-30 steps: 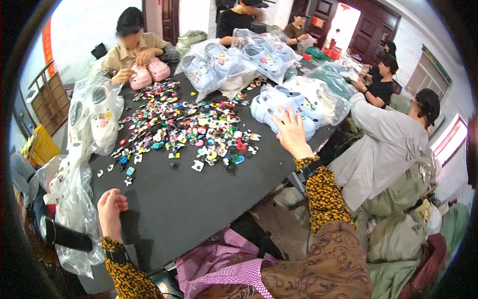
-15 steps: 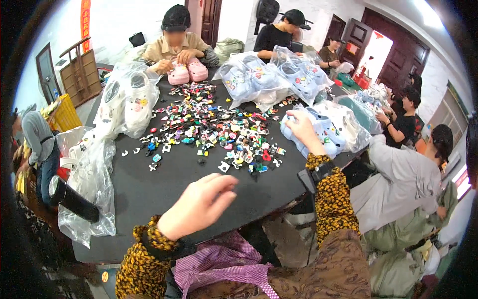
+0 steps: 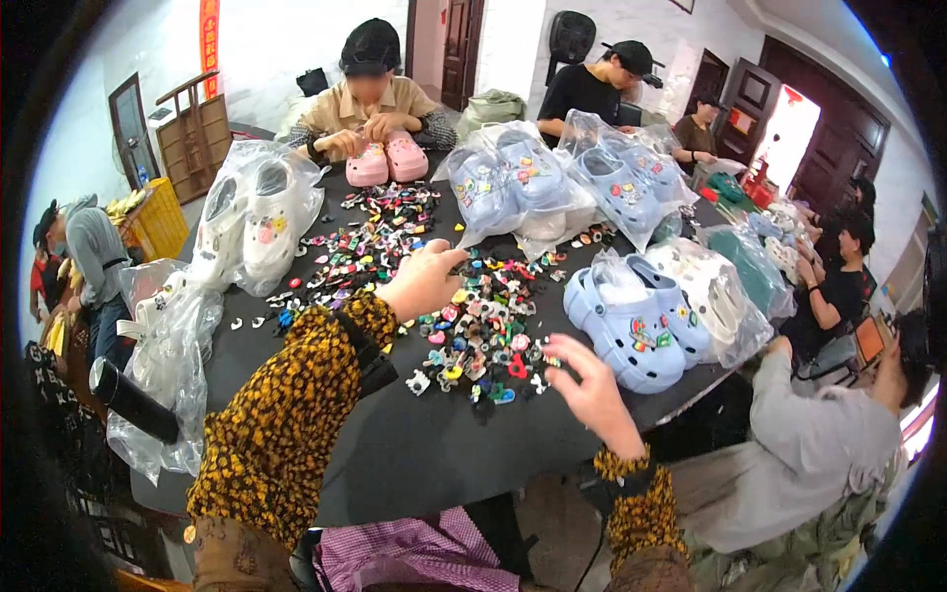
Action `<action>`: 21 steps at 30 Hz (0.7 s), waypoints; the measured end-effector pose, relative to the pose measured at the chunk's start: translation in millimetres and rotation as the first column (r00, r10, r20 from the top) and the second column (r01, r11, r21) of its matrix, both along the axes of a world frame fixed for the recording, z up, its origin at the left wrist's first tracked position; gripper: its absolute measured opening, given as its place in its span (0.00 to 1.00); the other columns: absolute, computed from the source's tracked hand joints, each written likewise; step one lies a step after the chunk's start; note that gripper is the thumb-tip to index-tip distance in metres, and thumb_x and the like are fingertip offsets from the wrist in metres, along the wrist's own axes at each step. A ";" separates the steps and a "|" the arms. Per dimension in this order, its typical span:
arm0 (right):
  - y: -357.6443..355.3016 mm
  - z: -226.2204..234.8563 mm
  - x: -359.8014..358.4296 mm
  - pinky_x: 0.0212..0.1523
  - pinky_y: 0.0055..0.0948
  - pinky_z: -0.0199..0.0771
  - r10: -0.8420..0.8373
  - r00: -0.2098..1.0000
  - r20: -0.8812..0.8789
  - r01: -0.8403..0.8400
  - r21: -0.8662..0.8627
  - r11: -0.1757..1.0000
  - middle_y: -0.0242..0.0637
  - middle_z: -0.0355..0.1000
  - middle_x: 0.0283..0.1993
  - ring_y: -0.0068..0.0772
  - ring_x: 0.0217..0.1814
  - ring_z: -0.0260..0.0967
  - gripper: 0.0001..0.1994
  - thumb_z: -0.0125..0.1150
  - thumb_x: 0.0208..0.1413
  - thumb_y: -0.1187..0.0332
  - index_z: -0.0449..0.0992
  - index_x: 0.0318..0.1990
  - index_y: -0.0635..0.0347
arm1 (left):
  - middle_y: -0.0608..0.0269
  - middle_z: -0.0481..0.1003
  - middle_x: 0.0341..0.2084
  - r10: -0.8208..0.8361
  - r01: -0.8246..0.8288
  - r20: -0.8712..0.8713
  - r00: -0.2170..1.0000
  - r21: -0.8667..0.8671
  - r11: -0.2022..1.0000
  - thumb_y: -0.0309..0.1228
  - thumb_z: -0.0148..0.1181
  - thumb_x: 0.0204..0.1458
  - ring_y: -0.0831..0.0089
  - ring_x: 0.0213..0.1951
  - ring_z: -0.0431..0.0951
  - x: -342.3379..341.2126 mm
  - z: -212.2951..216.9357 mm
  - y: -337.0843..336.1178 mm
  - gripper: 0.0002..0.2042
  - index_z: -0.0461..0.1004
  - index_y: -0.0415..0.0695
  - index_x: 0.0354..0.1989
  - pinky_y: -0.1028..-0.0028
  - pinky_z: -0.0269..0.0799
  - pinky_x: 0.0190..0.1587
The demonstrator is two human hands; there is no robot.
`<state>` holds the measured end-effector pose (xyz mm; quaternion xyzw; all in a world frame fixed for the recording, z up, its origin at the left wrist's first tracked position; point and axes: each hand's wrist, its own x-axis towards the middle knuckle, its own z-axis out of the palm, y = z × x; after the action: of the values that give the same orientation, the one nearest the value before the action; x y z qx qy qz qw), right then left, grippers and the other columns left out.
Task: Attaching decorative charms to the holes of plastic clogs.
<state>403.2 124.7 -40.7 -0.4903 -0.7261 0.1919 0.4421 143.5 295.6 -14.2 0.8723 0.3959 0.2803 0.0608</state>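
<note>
Having left the blue clogs (image 3: 631,321) at its one o'clock, the right hand (image 3: 590,392), fingers parted, joins the half-curled left hand (image 3: 422,283) over the charms (image 3: 469,340), so both reach pieces, holds unclear.

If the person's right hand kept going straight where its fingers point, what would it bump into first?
Probably the near right edge of the pile of colorful shoe charms, just ahead of the right hand. Its height is unclear, so it might pass over them.
</note>
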 end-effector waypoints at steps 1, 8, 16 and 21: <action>-3.4 -2.9 2.0 0.60 0.33 0.65 0.007 1.000 -0.005 -0.007 -0.004 1.000 0.49 0.71 0.57 0.42 0.62 0.67 0.14 0.62 0.51 0.75 0.76 0.47 0.65 | 0.47 0.69 0.49 0.041 -0.041 -0.047 0.998 0.005 0.999 0.32 0.59 0.49 0.49 0.51 0.70 1.7 -4.6 11.3 0.19 0.73 0.44 0.51 0.58 0.67 0.53; -33.0 4.0 19.5 0.58 0.34 0.66 0.066 0.995 -0.071 -0.070 -0.047 0.996 0.45 0.70 0.58 0.43 0.59 0.68 0.16 0.65 0.50 0.74 0.77 0.48 0.60 | 0.44 0.59 0.59 0.141 -0.173 -0.185 0.972 -0.167 0.971 0.38 0.56 0.52 0.42 0.59 0.62 32.5 -28.7 76.6 0.22 0.69 0.57 0.58 0.48 0.59 0.59; -40.7 0.8 40.1 0.57 0.32 0.68 0.067 0.994 -0.085 -0.079 -0.145 0.986 0.46 0.70 0.58 0.38 0.59 0.69 0.15 0.64 0.51 0.77 0.76 0.48 0.63 | 0.51 0.68 0.50 0.295 -0.323 -0.203 0.934 -0.123 0.938 0.35 0.55 0.54 0.49 0.55 0.68 59.4 -60.9 119.4 0.16 0.72 0.43 0.49 0.47 0.64 0.54; -37.5 -6.4 43.8 0.56 0.32 0.69 0.039 0.993 -0.108 -0.054 -0.139 0.989 0.45 0.71 0.58 0.38 0.58 0.70 0.15 0.63 0.51 0.77 0.76 0.47 0.63 | 0.48 0.74 0.40 0.068 -0.053 0.270 0.961 -0.060 0.997 0.29 0.50 0.58 0.57 0.46 0.73 55.0 -37.8 133.6 0.13 0.73 0.31 0.42 0.67 0.67 0.52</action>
<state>447.0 87.2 -47.1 -0.4927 -0.6977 0.2785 0.4391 198.4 429.2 -52.1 0.8113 0.4175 0.3885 0.1287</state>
